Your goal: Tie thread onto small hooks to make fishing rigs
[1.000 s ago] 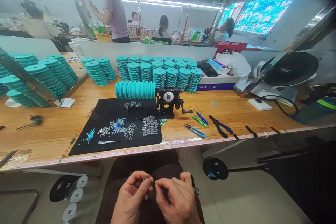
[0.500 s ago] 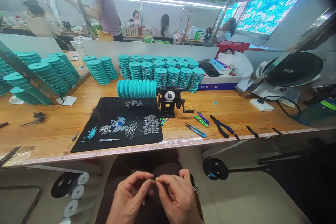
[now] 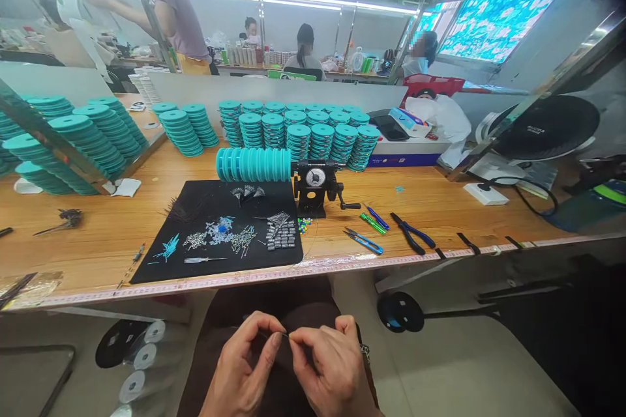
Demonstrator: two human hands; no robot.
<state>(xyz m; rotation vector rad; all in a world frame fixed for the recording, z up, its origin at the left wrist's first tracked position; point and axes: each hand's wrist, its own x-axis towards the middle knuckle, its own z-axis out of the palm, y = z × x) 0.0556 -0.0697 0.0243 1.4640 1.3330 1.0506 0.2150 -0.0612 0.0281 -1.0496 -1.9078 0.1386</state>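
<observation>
Above the dark-clothed lap, my left hand (image 3: pixel 247 365) and my right hand (image 3: pixel 328 365) are pinched closed, their fingertips almost meeting. Between them is something thin and dark, too small to make out. On the table beyond lies a black mat (image 3: pixel 244 208) with small piles of parts, grey cylinders (image 3: pixel 281 234), light blue pieces (image 3: pixel 219 229) and a small screwdriver (image 3: pixel 204 260). Behind its right edge stands a black hand-cranked winder (image 3: pixel 315 189) bearing a row of teal spools (image 3: pixel 253 165).
Blue snips (image 3: pixel 363 241), green and blue tools (image 3: pixel 374 221) and pliers (image 3: pixel 412 233) lie right of the mat. Stacks of teal spools (image 3: pixel 298 137) line the back. A metal post (image 3: pixel 53 137) slants at left. Other people are beyond the partition.
My left hand has risen slightly and its fingers have shifted a little; both hands keep their pinch. In the background, the standing person has moved left, holding up a white roll.
</observation>
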